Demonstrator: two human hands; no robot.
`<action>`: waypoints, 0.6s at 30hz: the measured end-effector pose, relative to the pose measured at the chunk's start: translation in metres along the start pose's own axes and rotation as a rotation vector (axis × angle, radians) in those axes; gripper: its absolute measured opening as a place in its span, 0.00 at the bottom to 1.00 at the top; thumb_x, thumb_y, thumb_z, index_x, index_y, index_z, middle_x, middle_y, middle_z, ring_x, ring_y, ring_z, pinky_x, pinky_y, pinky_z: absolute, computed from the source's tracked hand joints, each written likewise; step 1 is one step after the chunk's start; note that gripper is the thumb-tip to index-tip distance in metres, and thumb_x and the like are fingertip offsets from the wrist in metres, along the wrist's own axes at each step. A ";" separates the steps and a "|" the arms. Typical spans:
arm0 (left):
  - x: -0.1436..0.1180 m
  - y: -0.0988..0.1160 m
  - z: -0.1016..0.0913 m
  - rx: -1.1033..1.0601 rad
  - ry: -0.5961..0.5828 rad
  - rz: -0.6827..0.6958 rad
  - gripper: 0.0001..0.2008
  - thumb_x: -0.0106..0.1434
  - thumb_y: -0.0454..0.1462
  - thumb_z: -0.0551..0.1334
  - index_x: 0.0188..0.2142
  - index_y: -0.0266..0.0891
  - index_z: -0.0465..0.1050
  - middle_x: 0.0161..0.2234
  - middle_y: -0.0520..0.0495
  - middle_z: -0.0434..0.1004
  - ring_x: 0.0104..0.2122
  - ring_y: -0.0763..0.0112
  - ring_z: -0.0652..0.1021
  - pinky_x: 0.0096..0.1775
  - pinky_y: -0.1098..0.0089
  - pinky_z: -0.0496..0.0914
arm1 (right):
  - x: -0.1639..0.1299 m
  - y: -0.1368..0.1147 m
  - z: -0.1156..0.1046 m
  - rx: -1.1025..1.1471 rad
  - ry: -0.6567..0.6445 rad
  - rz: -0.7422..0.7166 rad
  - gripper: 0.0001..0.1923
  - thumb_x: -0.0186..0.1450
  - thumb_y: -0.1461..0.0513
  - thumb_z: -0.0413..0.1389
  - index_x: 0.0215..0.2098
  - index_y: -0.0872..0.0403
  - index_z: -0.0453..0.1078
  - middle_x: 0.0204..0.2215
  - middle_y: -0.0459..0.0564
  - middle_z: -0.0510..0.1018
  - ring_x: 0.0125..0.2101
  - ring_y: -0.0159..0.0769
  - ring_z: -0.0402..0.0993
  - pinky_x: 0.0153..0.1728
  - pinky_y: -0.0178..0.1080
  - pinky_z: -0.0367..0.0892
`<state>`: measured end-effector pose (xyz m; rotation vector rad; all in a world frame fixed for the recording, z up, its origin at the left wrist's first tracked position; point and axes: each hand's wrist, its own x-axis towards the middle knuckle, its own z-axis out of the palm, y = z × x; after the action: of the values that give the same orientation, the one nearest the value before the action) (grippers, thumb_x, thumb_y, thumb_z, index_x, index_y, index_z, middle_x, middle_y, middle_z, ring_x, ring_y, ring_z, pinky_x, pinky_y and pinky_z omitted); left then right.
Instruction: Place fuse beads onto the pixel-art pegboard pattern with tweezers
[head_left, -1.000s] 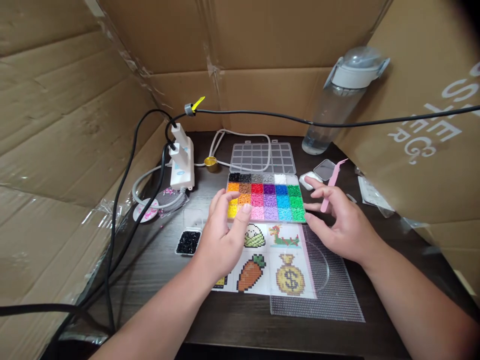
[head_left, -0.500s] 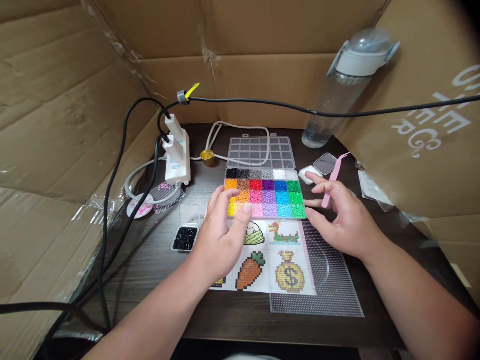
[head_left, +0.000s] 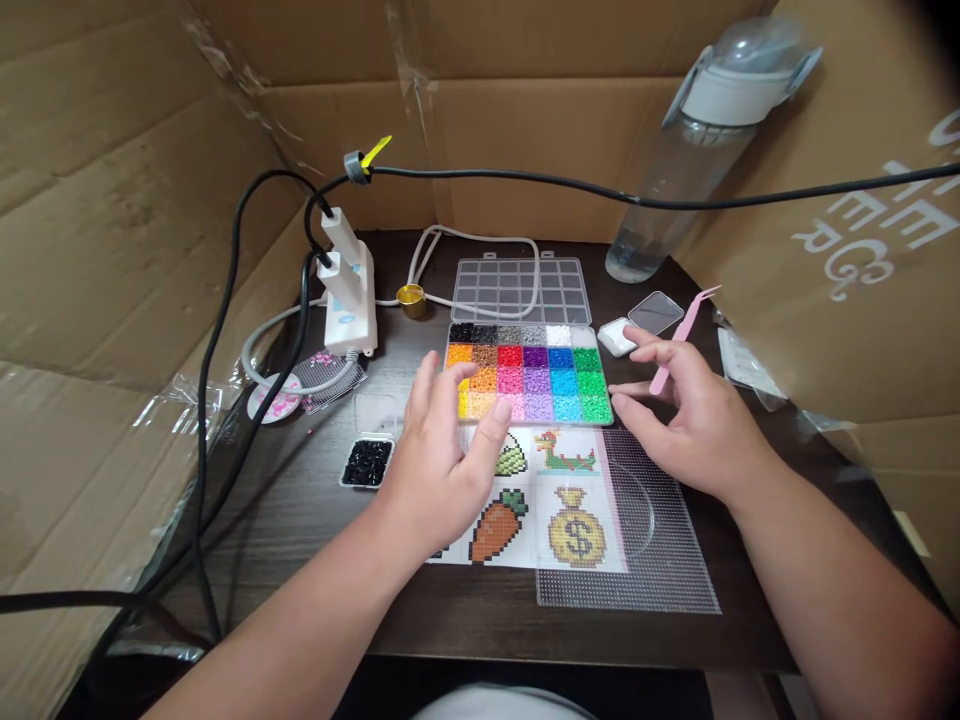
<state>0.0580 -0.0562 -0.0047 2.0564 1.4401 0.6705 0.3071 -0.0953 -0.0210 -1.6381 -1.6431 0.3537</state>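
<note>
An open sorting box [head_left: 537,377] full of small coloured beads lies in front of me, its clear gridded lid folded back. My left hand [head_left: 450,460] hovers at its lower left corner, fingers apart, hiding part of the yellow beads; whether it touches the box I cannot tell. Pink tweezers [head_left: 681,342] are tucked between the fingers of my right hand [head_left: 694,425], tips pointing up and away. That hand's thumb and lower finger are by the box's right edge. Below the box lies a pattern sheet [head_left: 541,510] with pixel pictures, partly over a clear pegboard [head_left: 675,560].
A small case of black beads [head_left: 367,462] stands left of my left hand. Behind are a white power strip [head_left: 351,305], a gold cup [head_left: 412,299] and a tilted water bottle [head_left: 675,170]. A black cable [head_left: 510,180] crosses above; cardboard walls enclose the table.
The view has tilted down slightly, so most things sit a little higher. My left thumb appears a little further right. The right hand keeps the tweezers, which point slightly more to the right.
</note>
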 end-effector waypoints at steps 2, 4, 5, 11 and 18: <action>-0.001 0.001 0.001 0.059 0.021 0.057 0.26 0.65 0.52 0.52 0.58 0.43 0.57 0.67 0.36 0.44 0.68 0.54 0.46 0.62 0.46 0.54 | 0.000 0.003 0.000 -0.004 0.053 -0.016 0.20 0.61 0.62 0.59 0.50 0.48 0.61 0.61 0.55 0.65 0.35 0.45 0.81 0.39 0.49 0.78; -0.001 0.002 0.002 0.100 0.038 0.107 0.26 0.65 0.51 0.52 0.57 0.41 0.58 0.67 0.35 0.44 0.68 0.53 0.46 0.63 0.46 0.52 | 0.001 0.006 0.000 0.008 0.102 -0.021 0.19 0.63 0.61 0.57 0.52 0.49 0.62 0.59 0.55 0.67 0.36 0.44 0.81 0.38 0.47 0.78; -0.001 0.003 0.002 0.111 0.046 0.123 0.26 0.65 0.51 0.53 0.57 0.41 0.58 0.67 0.34 0.44 0.68 0.52 0.46 0.63 0.46 0.51 | 0.001 0.007 0.001 0.017 0.119 -0.017 0.18 0.65 0.61 0.55 0.53 0.49 0.62 0.59 0.55 0.68 0.36 0.44 0.81 0.38 0.46 0.78; 0.001 -0.001 -0.001 0.014 0.057 0.052 0.25 0.65 0.53 0.52 0.56 0.45 0.59 0.67 0.38 0.46 0.68 0.56 0.47 0.63 0.46 0.52 | 0.000 0.008 0.004 0.157 0.208 0.006 0.17 0.70 0.56 0.48 0.55 0.49 0.64 0.51 0.53 0.75 0.35 0.41 0.81 0.38 0.46 0.78; 0.003 -0.008 -0.002 -0.134 0.058 -0.031 0.23 0.66 0.53 0.51 0.56 0.49 0.59 0.66 0.43 0.50 0.67 0.57 0.52 0.62 0.46 0.56 | 0.004 0.008 0.007 0.472 0.297 -0.015 0.19 0.71 0.53 0.46 0.56 0.49 0.65 0.39 0.52 0.81 0.30 0.38 0.80 0.34 0.46 0.77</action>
<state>0.0517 -0.0509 -0.0085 1.9232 1.4160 0.7978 0.3086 -0.0882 -0.0297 -1.2528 -1.2339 0.4301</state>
